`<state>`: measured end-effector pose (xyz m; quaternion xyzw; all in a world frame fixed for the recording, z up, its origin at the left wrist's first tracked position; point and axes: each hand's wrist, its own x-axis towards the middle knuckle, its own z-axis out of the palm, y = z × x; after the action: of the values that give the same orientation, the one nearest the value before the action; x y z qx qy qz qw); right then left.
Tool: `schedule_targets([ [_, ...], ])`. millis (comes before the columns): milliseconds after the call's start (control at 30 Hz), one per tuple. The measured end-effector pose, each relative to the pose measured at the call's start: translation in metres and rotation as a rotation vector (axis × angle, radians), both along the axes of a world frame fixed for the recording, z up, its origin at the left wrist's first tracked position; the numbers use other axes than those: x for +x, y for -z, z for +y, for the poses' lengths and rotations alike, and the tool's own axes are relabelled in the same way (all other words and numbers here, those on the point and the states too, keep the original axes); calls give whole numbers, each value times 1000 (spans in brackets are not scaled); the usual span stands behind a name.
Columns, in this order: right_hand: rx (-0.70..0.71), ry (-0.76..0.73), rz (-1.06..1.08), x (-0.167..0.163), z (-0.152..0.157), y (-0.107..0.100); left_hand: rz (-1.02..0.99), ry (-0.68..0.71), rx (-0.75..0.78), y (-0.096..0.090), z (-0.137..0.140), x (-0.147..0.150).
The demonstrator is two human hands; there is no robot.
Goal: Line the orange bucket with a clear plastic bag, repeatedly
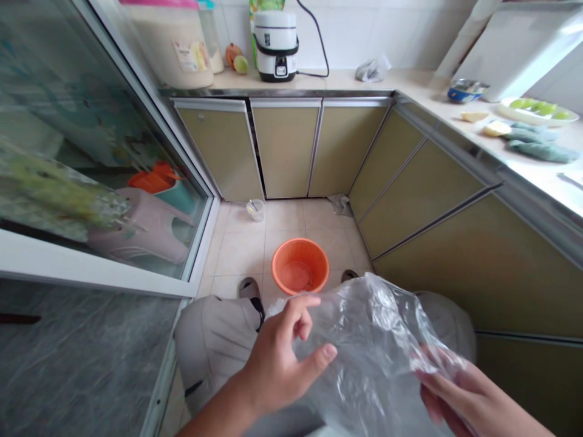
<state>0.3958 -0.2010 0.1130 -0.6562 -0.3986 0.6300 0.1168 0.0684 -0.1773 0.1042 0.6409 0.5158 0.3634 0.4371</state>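
Observation:
A clear plastic bag (364,346) spreads crumpled above my lap. My right hand (450,388) grips its right edge, with thumb and fingers closed on the film. At the bag's left side is my left hand (291,352), its thumb and index finger apart and the other fingers curled, with nothing between them. Whether its fingers touch the film I cannot tell. On the floor beyond the bag stands an orange basin (300,266), between my feet.
A small clear tub (255,210) and a grey cloth (339,204) lie on the floor by the cabinets (286,145). A glass door (113,133) is on the left. On the counter are a rice cooker (276,45), a large container (168,45) and a plate of green fruit (540,111).

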Motion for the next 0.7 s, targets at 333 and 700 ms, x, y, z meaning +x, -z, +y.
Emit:
schedule_targets([
  [333,-63,-85,-74,-72,101,131,337,242,-661,195,81,23],
  [700,-101,-358,-200,-148,106,255,-35,-339,-1196,311,103,-14],
])
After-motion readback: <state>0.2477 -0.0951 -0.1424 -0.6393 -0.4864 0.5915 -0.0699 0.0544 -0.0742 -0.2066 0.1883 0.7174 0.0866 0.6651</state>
